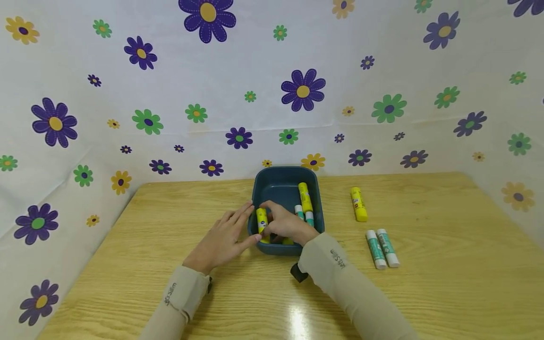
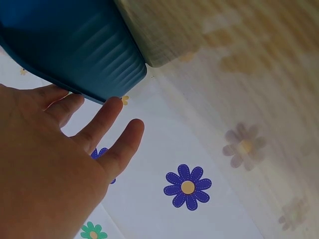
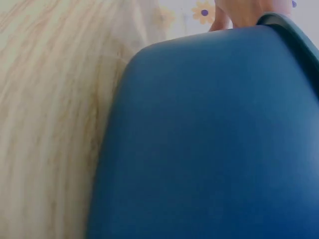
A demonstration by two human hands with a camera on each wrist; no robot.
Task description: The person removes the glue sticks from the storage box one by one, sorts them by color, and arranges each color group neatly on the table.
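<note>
A dark blue bin (image 1: 284,173) stands on the table with glue sticks inside. My left hand (image 1: 221,238) lies at the bin's left rim, its fingers fairly straight; in the left wrist view the left hand (image 2: 55,154) touches the rim from outside. Reaching into the bin, my right hand (image 1: 286,222) curls its fingers and thumb about a yellow glue stick (image 1: 261,218) along the left wall. Another yellow glue stick (image 1: 305,197) and two white-and-green glue sticks (image 1: 299,211) lie on the bin's right side. More yellow shows beneath the right hand, partly hidden.
Right of the bin, a yellow glue stick (image 1: 359,204) lies on the wooden table (image 1: 446,226). Nearer to me are two white-and-green glue sticks, a left one (image 1: 376,249) and a right one (image 1: 388,248). A flowered cloth (image 1: 255,61) hangs behind the table.
</note>
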